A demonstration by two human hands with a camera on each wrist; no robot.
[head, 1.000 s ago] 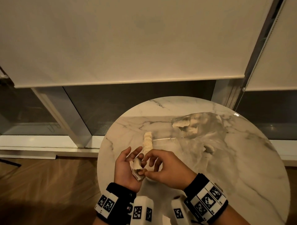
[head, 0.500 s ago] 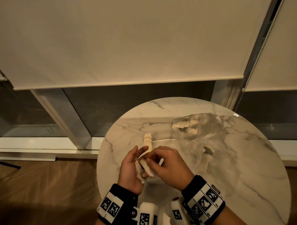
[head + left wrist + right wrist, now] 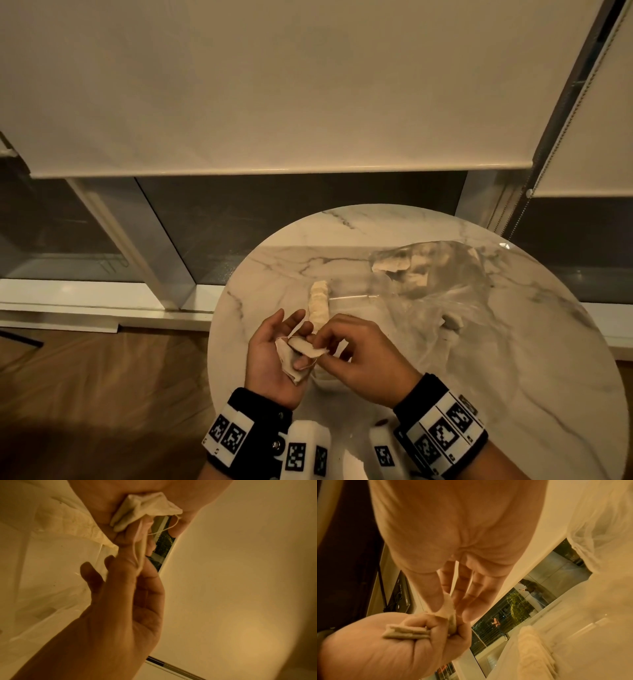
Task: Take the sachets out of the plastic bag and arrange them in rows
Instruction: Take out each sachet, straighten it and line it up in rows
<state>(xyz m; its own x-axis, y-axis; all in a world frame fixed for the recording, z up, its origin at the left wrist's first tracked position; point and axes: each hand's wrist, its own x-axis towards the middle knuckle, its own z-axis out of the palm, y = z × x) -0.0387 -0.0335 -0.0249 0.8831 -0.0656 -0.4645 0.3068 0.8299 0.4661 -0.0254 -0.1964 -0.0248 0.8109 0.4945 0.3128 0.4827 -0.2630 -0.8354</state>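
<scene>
The right hand (image 3: 363, 359) pinches one pale sachet (image 3: 306, 346) between thumb and fingertips, its grip pressed together on the sachet's near edge; a thin string (image 3: 139, 550) trails from it. The left hand (image 3: 274, 359) lies palm up just left of it, fingers loosely curled round a small stack of sachets (image 3: 289, 366) that rests in the palm. In the right wrist view the stack's edges show as several flat layers (image 3: 407, 632) under the bent fingers, and the pinched sachet touches those fingers. Both hands are held above the near left part of the round marble counter (image 3: 513, 377), close together, fingertips meeting over the sachet.

Just beyond the hands, a narrow pile of sachets (image 3: 319, 301) lies on the counter, running from near to far. To its right, the clear plastic bag (image 3: 442, 294) lies crumpled and spread across the middle of the counter; more sachets (image 3: 394, 265) show through it at its far end, and a smaller pale piece (image 3: 452, 322) sits in its near right part, though what it is cannot be told.

Each wrist wears a black band with black-and-white square markers (image 3: 442, 435). Past the counter stand dark window panes (image 3: 291, 219) with a pale roller blind (image 3: 274, 85) drawn partway down, and a wooden floor (image 3: 102, 394) lies on the left.
</scene>
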